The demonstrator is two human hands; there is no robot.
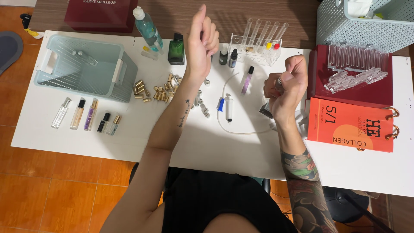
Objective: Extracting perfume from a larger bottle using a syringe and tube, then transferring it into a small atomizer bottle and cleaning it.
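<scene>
A small silvery vial [279, 82] sat clamped in the right hand [286, 88], whose fingers curled around it so closely that only a sliver of its upper end showed; its long axis could not be read for certain, though it seemed to stand roughly upright and lean toward the left. The right hand hovered above the white tabletop [129, 138], just over a dark little object [265, 110] that was mostly hidden beneath the wrist. The left hand [202, 41] was raised well apart from it, empty, fingers loosely bent and held together, with the inner wrist turned up and facing across toward the vial; the vial lay to that hand's right and nearer the body, so the right hand alone had it. Between the two arms lay a syringe [228, 108] with a blue fitting and a loop of thin tubing, and a slim lilac spray tube [247, 80]. Behind stood a clear rack of test tubes [258, 45], a green square bottle [176, 49] and a tall teal bottle [148, 28]. To the left were scattered gold caps [157, 91], a pale blue basket [84, 67] and a row of small perfume bottles [84, 114]; to the right an orange box [351, 125].
</scene>
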